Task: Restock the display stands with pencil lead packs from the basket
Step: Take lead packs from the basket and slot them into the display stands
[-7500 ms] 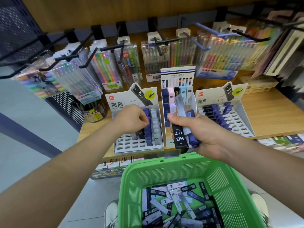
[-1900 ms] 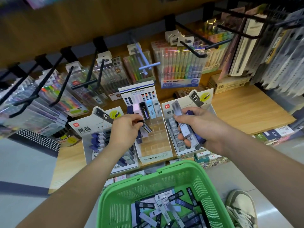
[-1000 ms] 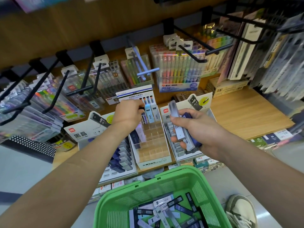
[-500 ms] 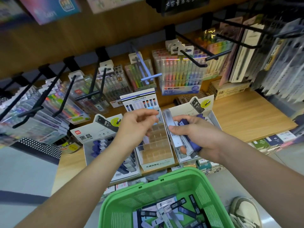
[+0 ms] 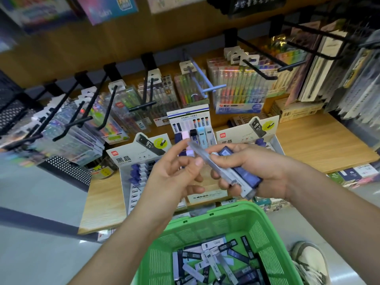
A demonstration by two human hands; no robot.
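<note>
Forearms reaching forward, left hand [image 5: 176,175] fingers pinching at lead packs [image 5: 244,171], right hand [image 5: 267,167] curled round them.

The basket [image 5: 222,211] at six o'clock is bright green, its lead packs [image 5: 207,262] navy, black and pale grey. At centre, one held pack [image 5: 243,172] is dark blue, the other pack [image 5: 207,159] translucent grey. The nine o'clock panel [image 5: 67,171] is black with white dots

Bright, even indoor light; edges motion-blurred w/ wide-angle warp; centre sharper.
</note>
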